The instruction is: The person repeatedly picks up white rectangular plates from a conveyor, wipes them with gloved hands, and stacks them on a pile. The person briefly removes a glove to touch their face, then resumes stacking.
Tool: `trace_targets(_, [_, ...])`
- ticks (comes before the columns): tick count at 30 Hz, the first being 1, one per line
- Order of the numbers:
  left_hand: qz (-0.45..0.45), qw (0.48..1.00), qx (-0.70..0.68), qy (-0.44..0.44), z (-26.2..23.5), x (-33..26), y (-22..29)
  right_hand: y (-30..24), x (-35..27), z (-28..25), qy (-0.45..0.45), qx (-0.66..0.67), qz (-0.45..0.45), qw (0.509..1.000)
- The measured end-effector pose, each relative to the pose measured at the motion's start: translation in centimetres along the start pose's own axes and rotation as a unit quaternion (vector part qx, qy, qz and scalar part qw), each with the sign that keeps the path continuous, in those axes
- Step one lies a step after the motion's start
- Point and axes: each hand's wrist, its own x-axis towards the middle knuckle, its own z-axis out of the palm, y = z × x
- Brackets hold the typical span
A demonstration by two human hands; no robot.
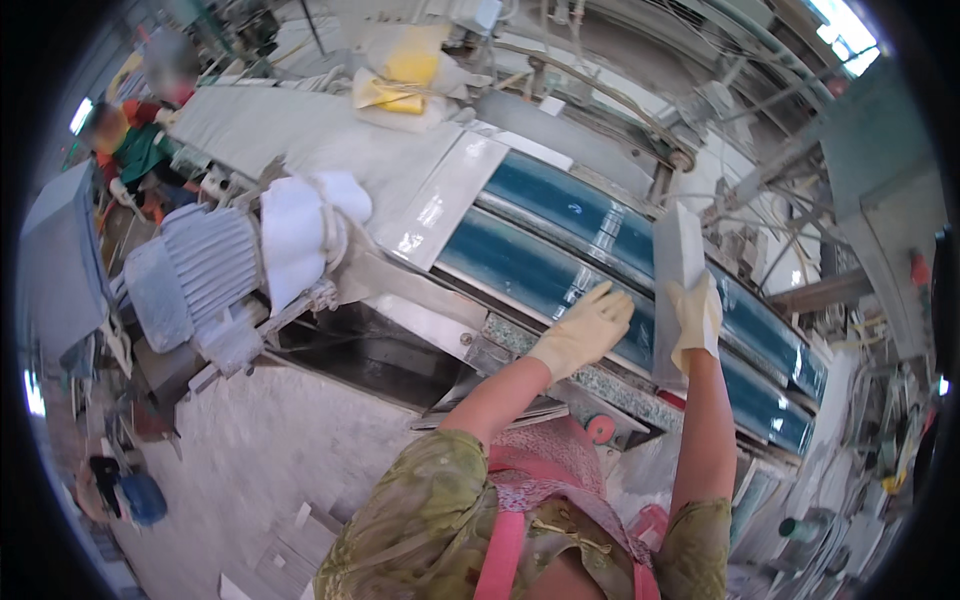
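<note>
From where I sit on the feed, the gloved right hand (697, 318) has its thumb and fingers closed on either side of a pale slab (678, 245), which I see right of the frame's centre, held on edge across the strips; whether its bottom edge rests on them I cannot tell. The gloved left hand (587, 328), near the centre, is palm down with fingers extended and a little apart, grasping nothing; I cannot make out whether it touches the nearer teal strip (500, 250) beneath it. That strip and the farther teal strip (572, 205) run side by side from centre toward the lower right, glossy and streaked with reflected light, a pale rail (545, 238) between them. At their left end I see a shiny whitish panel (445, 205), then a long dull grey bed (310, 130) reaching to the upper left. Yellow and white bags (405, 75) lie at its far edge. Left of centre sits a dusty finned motor (205, 260) beside a white sheet (298, 230). Farther out, the room shows a powder-pale floor (250, 440) at lower left, a co-worker in green and red (145, 150) at upper left, and a large grey housing (895, 190) at upper right
</note>
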Motion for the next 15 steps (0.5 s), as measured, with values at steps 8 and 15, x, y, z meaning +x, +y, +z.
trace_targets(8, [-0.234, 0.965, -0.081, 0.085, -5.3, -3.8, -5.1, -2.7, -3.8, -4.5, -0.169, 0.034, -0.195, 0.965])
trace_targets(15, [-0.268, 0.877, -0.375, -0.133, -9.5, -0.4, -5.4, -0.1, -5.8, -3.5, -0.190, 0.004, -0.346, 0.919])
